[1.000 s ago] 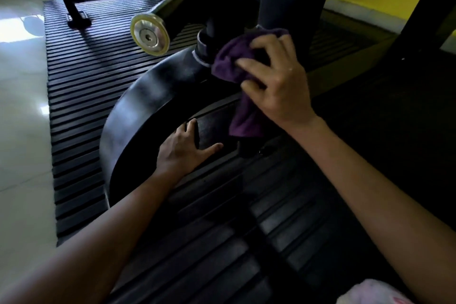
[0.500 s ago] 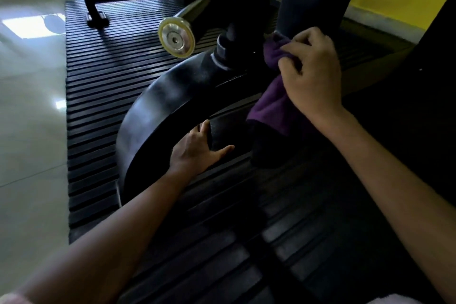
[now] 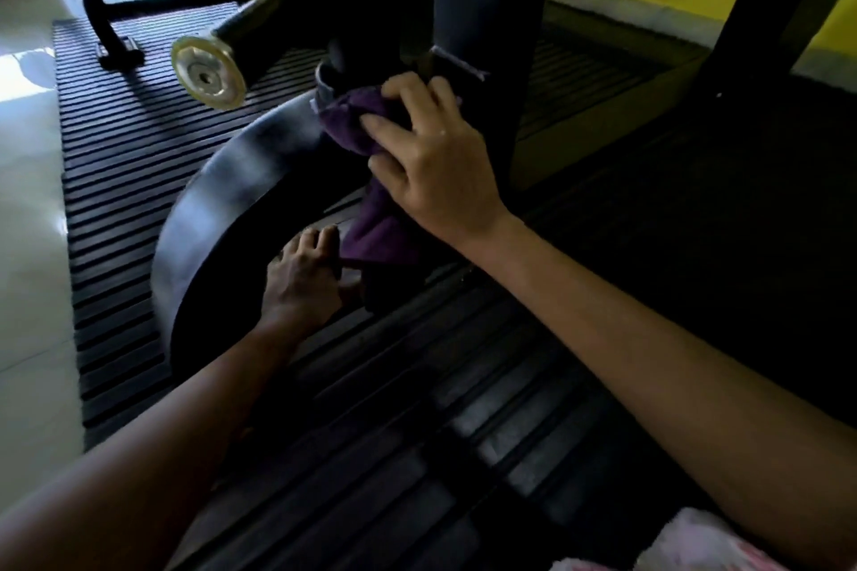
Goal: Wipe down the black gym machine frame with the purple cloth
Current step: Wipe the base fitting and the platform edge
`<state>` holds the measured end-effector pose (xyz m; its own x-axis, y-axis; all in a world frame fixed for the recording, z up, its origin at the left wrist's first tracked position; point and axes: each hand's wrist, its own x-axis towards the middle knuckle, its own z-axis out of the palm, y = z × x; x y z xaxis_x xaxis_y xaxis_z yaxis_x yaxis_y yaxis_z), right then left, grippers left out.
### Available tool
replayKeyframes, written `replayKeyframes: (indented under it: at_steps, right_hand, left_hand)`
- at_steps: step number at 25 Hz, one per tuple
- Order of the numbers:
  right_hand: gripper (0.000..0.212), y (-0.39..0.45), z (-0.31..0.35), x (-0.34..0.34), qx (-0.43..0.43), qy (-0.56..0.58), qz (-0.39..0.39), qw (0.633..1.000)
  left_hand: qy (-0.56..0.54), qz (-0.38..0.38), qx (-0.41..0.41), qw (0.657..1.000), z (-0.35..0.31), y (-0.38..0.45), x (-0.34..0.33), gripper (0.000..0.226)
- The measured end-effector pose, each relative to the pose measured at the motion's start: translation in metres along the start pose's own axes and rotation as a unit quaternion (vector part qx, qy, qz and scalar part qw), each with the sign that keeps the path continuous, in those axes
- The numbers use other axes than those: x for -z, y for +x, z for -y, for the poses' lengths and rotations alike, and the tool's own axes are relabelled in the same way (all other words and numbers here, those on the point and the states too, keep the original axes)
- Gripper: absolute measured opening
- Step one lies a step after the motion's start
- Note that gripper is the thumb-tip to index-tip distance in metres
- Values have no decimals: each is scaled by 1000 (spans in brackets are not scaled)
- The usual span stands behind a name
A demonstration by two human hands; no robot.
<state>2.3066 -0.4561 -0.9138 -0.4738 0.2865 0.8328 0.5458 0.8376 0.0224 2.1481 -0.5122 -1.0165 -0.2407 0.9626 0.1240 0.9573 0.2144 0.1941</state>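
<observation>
1. Both forearms (image 3: 649,338) bare, no sleeves in sight.
2. Hands (image 3: 436,162) ungloved.
3. Pale pink-and-white patterned garment (image 3: 695,542) at lower right edge, blurred.

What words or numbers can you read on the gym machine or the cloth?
None. No words, numbers or labels can be read anywhere in this picture.
The black frame shows only plain dark paint.
The purple cloth held by the right hand has no tag in view.
The round metal cap shows only rings and a centre hole, no text.
</observation>
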Motion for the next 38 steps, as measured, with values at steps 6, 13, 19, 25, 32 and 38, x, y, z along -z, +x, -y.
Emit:
replayKeyframes:
  at_steps: [6,13,19,25,32,38]
  right_hand:
    - [28,-21,-25,10,-73,70,-65,993]
    - [44,-58,-168,32,-457,56,-272,845]
    - [48,-90,-193,-63,-360,70,445,817]
    - [43,-79,-199,-62,-272,-5,477,836]
    - [45,-70,-184,-56,-277,-1,518,809]
    - [45,-68,-190,-58,-289,20,519,804]
  left_hand:
    - [-22,-48,-26,998,1,-1,-7,98]
    - [-41,-47,-29,998,-30,28,-10,117]
    - [107,42,-53,992,-113,90,-48,129]
    - [108,26,-48,993,-112,90,-57,123]
    - [83,80,-31,993,-115,91,-51,126]
    - [71,98,-20,992,-120,90,-44,126]
